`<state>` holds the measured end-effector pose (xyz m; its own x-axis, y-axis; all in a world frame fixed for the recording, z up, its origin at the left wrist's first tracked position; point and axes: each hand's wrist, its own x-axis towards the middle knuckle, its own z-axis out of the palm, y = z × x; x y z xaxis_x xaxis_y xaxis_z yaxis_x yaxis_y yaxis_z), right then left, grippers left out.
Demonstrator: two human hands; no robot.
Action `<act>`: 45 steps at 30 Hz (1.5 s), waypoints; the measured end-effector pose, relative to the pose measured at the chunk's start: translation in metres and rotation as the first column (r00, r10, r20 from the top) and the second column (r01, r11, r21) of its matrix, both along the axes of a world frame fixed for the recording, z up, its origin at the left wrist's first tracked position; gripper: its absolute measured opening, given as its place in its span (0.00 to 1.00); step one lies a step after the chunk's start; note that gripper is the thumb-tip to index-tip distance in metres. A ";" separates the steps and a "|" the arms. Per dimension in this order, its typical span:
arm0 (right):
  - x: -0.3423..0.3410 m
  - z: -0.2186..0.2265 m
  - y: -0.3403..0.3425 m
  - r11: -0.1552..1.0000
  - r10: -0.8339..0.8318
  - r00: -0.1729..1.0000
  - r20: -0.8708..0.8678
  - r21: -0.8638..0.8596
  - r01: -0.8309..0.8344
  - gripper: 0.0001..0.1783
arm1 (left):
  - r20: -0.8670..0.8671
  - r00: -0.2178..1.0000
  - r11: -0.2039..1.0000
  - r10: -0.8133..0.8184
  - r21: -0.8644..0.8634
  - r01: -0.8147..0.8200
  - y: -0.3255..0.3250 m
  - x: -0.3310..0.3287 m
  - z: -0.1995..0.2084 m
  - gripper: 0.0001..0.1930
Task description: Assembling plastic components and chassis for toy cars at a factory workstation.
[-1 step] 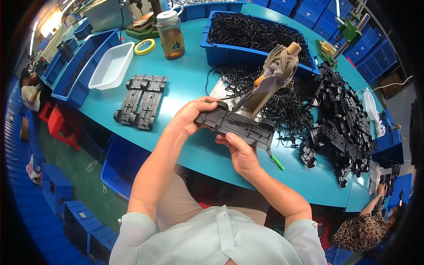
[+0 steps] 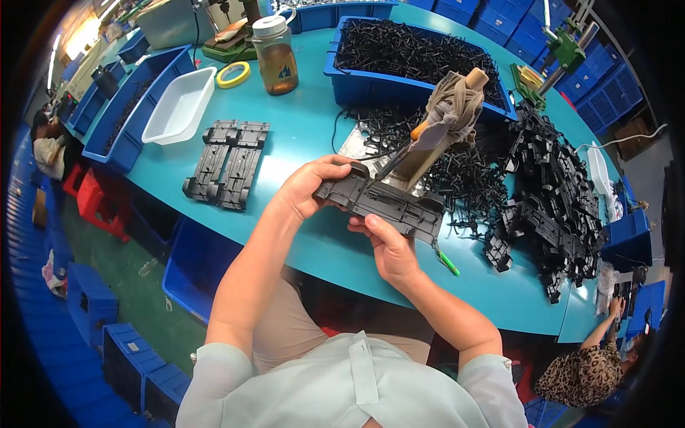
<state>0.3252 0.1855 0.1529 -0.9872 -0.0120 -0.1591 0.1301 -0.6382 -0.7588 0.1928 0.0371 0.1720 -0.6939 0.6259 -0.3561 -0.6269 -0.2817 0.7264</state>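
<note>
Both hands grip a black plastic chassis, like the underside of a toy car (image 2: 389,208), tilted above the table's near edge. My left hand (image 2: 310,187) is closed on its left end, thumb on top. My right hand (image 2: 391,251) pinches its near edge, thumb up and fingers mostly hidden beneath. Just behind the chassis stands a slanted post (image 2: 422,162) wrapped in grey cloth, with an orange-handled rod (image 2: 419,131) against it; whether it touches the chassis I cannot tell. A bright green stick-like handle (image 2: 448,264) shows by the chassis's right end. Two similar chassis (image 2: 241,167) lie side by side to the left.
Heaped black chassis (image 2: 546,221) cover the table's right side. Thin black scraps (image 2: 464,171) lie behind the post and fill a blue bin (image 2: 364,89). A white tray (image 2: 178,107), yellow tape roll (image 2: 233,75) and lidded bottle (image 2: 275,60) stand left. Another person (image 2: 589,367) sits far right.
</note>
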 end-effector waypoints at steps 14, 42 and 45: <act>-0.008 0.008 -0.001 0.997 -0.069 0.997 -0.039 0.018 0.070 0.18 | 0.013 1.000 0.999 -0.001 0.036 0.001 0.003 -0.012 0.003 0.14; -0.009 0.014 -0.004 0.994 -0.104 0.994 -0.033 0.025 0.105 0.16 | 0.085 0.996 0.997 0.037 -0.070 -0.031 0.010 -0.011 0.011 0.13; -0.009 0.013 -0.004 0.994 -0.103 0.995 -0.019 0.033 0.104 0.16 | 0.094 0.994 0.995 0.055 -0.088 -0.046 0.010 -0.010 0.012 0.12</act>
<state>0.3163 0.1813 0.1658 -0.9855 0.0952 -0.1406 0.0515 -0.6216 -0.7817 0.1823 0.0473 0.1837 -0.6836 0.5555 -0.4734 -0.6817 -0.2544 0.6859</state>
